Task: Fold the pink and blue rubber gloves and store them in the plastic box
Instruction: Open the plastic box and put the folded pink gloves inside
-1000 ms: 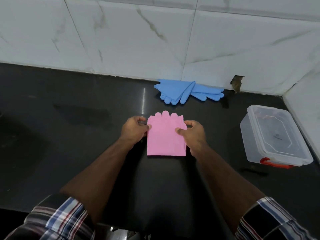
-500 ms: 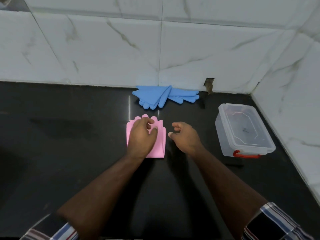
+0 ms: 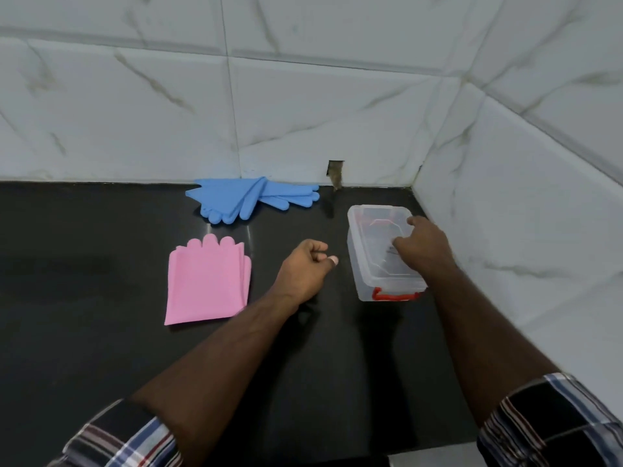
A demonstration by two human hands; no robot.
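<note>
White marble tiles are closing the corner behind a black worktop [image 3: 101, 348]. The pink gloves [image 3: 207, 284] are lying folded flat on it, fingertips pointing to the back wall, so the long axis is running from the person toward the wall, a little tilted. The blue gloves [image 3: 251, 200] are lying against the wall, not folded, with fingers spreading to the right and down-left. The box [image 3: 362, 264] is standing at the right, near the corner, with its lid on. The right hand [image 3: 424, 247] is resting on this lid, fingers spread. The left hand [image 3: 305, 269] is hovering between pink gloves and box, loosely curled and holding nothing. I judge the step is opening the box; next the lid must be unclipped and lifted, so the pink gloves can go inside.
</note>
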